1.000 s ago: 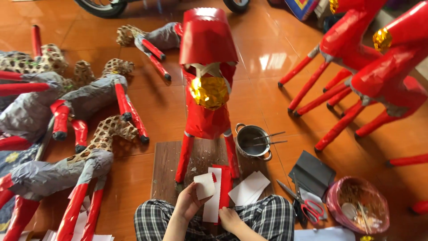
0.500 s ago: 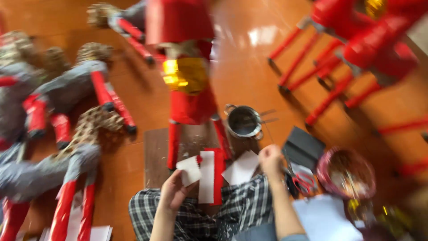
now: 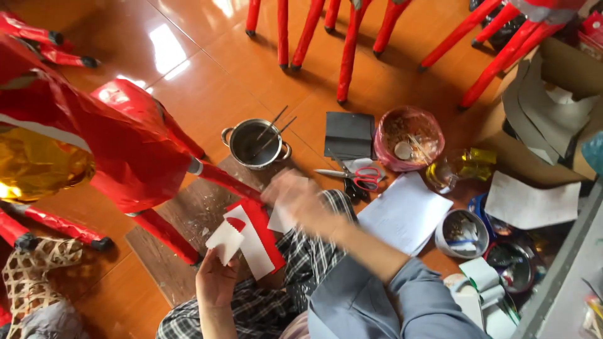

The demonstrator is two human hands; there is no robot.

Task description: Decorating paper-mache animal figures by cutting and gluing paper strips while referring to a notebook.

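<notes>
My left hand [image 3: 217, 281] pinches a small white paper cutout with a red patch [image 3: 225, 242], held over a wooden board [image 3: 188, 213]. Beside it a red-and-white paper strip [image 3: 257, 243] rests on my checked trouser leg. My right hand [image 3: 298, 198] is blurred with motion above a white paper piece [image 3: 279, 221]; whether it grips the piece is unclear. A large red paper-covered animal figure [image 3: 125, 138] with a gold foil patch [image 3: 38, 166] stands on the board, one leg [image 3: 220, 176] reaching towards my right hand.
A metal pot with sticks [image 3: 254, 143] stands behind the board. To the right lie scissors [image 3: 358, 179], black sheets [image 3: 348, 133], a pink-lined bowl [image 3: 408, 135], white paper [image 3: 405, 210], small tubs [image 3: 461, 232] and a cardboard box [image 3: 565, 94]. Red figure legs [image 3: 345, 37] stand behind; a woven frame [image 3: 31, 282] lies left.
My head has turned right and closer, bringing the clutter on the right into view. My right hand has swung from the right back over the white paper piece. The left hand holds its cutout throughout.
</notes>
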